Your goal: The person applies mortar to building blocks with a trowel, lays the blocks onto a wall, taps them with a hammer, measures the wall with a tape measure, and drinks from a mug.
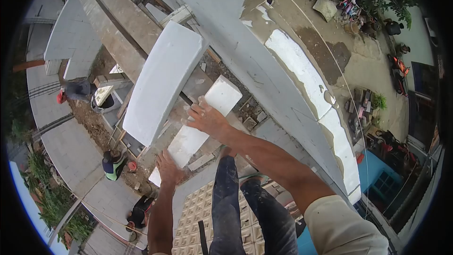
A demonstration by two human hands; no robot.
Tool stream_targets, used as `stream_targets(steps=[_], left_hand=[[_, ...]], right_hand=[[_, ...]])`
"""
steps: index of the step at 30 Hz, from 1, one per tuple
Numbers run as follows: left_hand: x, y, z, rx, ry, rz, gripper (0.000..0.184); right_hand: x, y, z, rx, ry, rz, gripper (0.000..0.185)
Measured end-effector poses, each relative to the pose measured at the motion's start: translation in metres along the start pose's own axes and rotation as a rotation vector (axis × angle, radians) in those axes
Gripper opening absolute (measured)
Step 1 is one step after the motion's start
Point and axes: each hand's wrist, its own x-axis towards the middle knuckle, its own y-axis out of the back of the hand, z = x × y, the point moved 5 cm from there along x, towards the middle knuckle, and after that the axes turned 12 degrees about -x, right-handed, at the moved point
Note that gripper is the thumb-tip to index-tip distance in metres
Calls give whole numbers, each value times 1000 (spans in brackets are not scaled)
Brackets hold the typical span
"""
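Note:
A narrow white block (186,146) lies slantwise below me on the wall top, partly covered by both hands. My right hand (209,119) reaches across its middle, fingers bent over the left edge. Close to its lower end, my left hand (169,167) grips the side with fingers somewhat apart; its palm side is hidden. Just beyond my hands rests a larger, slightly curved white block (163,82), which neither hand is touching.
A long board (111,23) runs away at upper left. The grey wall (245,56) drops toward a yard at right. Patterned vent blocks (198,208) are beneath my legs. Several people work on the ground at left, one in a green top (112,166) near a red bucket (132,165).

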Motion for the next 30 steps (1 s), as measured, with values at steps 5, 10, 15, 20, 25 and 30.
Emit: stream_targets(steps=[5,10,15,20,25,30], left_hand=[[-60,33,57,88,-174,-46,121],[-130,71,118,324,-420,-275,112],[-228,122,225,430,-888,-510,110],[-318,208,349,509,-1209,-602,106],[-388,305,469,623,-1498,-473,107],[-413,361,562,607,-1666,-279,104]], right_hand=[[-104,39,-3,206,-141,-17,47],[-264,103,-32,547,-361,-250,98],[-412,230,-62,657,-557,-417,106],[-516,370,-61,701,-916,-322,107],[-579,497,-17,579,-1105,-153,110],[-607,550,36,329,-1232,56,120]])
